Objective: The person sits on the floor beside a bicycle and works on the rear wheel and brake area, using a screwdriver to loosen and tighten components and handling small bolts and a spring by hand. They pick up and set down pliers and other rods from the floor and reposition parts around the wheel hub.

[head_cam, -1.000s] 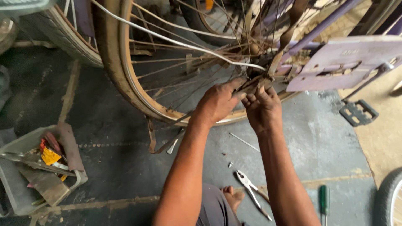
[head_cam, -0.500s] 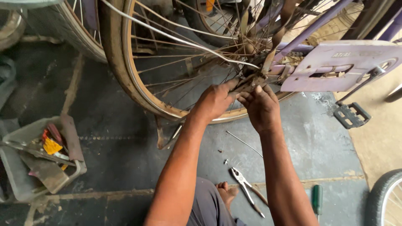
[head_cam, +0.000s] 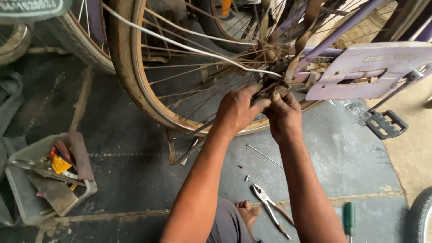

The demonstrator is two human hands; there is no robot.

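- A dark, stained rubber floor mat [head_cam: 135, 157] is laid over the ground.
- A paler, sandy concrete strip [head_cam: 416, 148] is seen along the right edge.
- A grey plastic tray of clutter [head_cam: 27, 198] is set at the left.
- Soft, even daylight is cast throughout.

the rusty rear wheel hub [head_cam: 270, 85] is mostly hidden behind the left hand [head_cam: 238, 108] and right hand [head_cam: 284, 116]; the green-handled screwdriver [head_cam: 349, 219] is cut off by the bottom edge.
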